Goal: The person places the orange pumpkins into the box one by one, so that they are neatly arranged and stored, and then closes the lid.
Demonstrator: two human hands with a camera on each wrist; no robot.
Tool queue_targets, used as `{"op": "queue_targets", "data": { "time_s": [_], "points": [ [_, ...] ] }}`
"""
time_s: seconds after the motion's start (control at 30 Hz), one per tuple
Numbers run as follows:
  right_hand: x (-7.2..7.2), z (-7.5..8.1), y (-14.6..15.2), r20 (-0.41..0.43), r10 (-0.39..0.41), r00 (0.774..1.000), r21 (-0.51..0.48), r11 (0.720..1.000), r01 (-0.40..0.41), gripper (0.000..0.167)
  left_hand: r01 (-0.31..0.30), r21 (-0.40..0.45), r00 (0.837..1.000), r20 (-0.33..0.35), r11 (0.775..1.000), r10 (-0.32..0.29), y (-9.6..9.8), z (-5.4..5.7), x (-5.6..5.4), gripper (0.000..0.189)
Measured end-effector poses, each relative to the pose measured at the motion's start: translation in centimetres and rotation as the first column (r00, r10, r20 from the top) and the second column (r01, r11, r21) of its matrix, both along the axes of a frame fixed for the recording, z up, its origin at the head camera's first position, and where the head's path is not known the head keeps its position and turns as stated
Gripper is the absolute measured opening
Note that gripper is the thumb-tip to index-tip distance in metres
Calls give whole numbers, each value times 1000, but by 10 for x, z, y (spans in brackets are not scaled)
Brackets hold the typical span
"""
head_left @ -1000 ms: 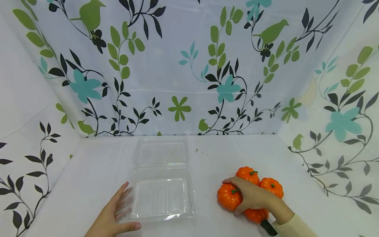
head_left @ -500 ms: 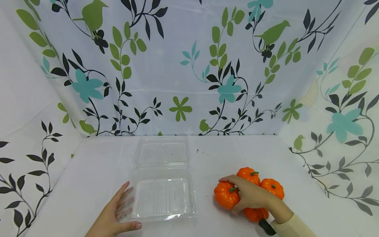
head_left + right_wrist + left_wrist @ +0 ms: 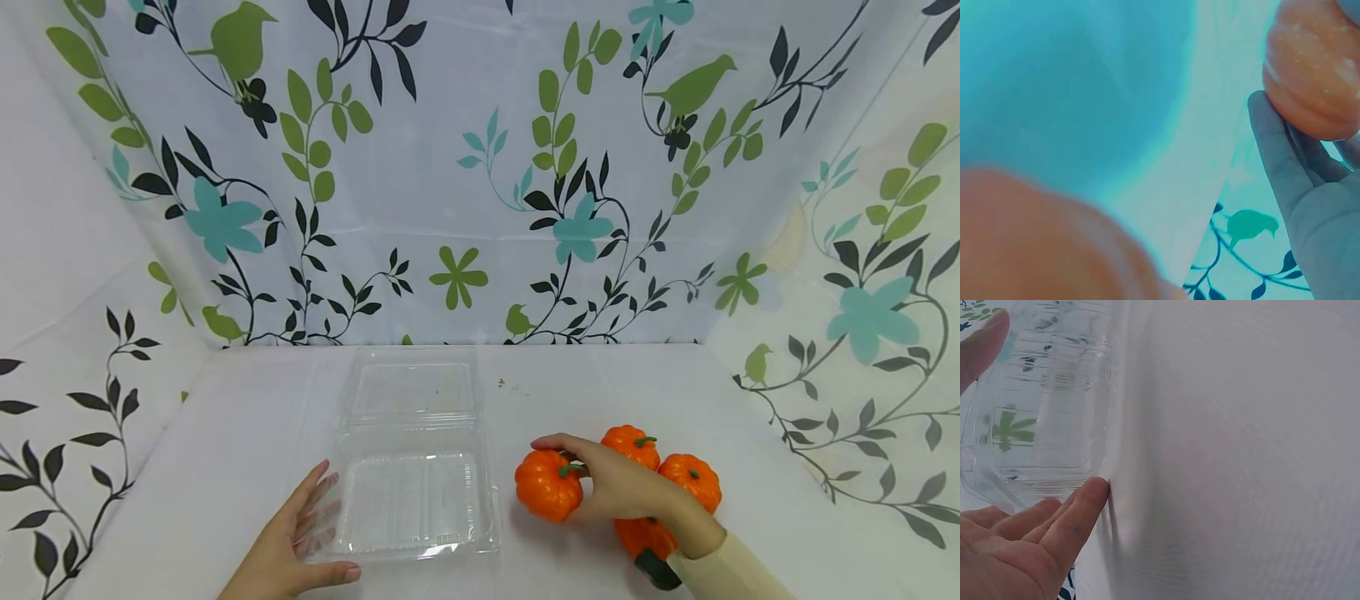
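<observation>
My right hand grips a small orange pumpkin with a green stem, lifted off the table to the left of the others. In the right wrist view its fingers and palm lie along the pumpkin. An open clear plastic clamshell container lies to the left, its lid folded back away from me. My left hand is at the container's near left corner, fingers straight along the left side and thumb at the front. The left wrist view has the fingertips right at the container's edge.
Several more orange pumpkins, among them a back one, a right one and a front one, cluster around my right forearm. The white table ends at a leaf-and-bird patterned cloth.
My right hand has lifted the pumpkin and carried it left, away from the other pumpkins and towards the container. The left hand and the container have stayed in place.
</observation>
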State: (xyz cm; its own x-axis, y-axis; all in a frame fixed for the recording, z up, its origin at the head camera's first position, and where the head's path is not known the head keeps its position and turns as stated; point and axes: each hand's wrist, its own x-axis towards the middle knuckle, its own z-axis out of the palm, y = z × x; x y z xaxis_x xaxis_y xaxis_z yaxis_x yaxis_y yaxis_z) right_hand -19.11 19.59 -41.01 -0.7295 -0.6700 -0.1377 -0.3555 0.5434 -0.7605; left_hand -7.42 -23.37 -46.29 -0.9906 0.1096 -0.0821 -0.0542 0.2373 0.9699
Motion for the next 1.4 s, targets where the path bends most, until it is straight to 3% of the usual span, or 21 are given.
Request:
{"op": "queue_targets", "data": {
  "time_s": [0.27, 0.5, 0.7, 0.9, 1.0, 1.17, 1.4],
  "points": [
    [-4, 12, -23, 92, 34, 995, -154, 988, -20, 83, -6, 1, 999, 38, 1000, 6, 0, 2, -1, 126],
    [-4, 20, -50, 83, 45, 996, -256, 967, -23, 81, -11, 10, 999, 48, 1000, 10, 0, 2, 0, 127],
    [-1, 23, -74, 120, -3, 993, -334, 942, 43, 82, -12, 30, 999, 43, 999, 10, 1, 1, 0, 127],
    [2, 20, -93, 240, -41, 970, -415, 899, 141, 83, -24, -5, 995, 99, 1000, 24, 1, 0, -1, 130],
    [3, 17, -102, 278, -67, 958, -426, 885, 186, 84, -38, -58, 989, 139, 998, 46, 2, -1, -2, 133],
    [4, 10, -118, 272, -124, 954, -412, 881, 232, 85, -55, -139, 981, 175, 989, 80, 4, -1, -2, 139],
    [8, -3, -139, 215, -167, 962, -378, 894, 240, 85, -54, -94, 982, 176, 994, 70, 5, -2, -1, 135]
  ]
}}
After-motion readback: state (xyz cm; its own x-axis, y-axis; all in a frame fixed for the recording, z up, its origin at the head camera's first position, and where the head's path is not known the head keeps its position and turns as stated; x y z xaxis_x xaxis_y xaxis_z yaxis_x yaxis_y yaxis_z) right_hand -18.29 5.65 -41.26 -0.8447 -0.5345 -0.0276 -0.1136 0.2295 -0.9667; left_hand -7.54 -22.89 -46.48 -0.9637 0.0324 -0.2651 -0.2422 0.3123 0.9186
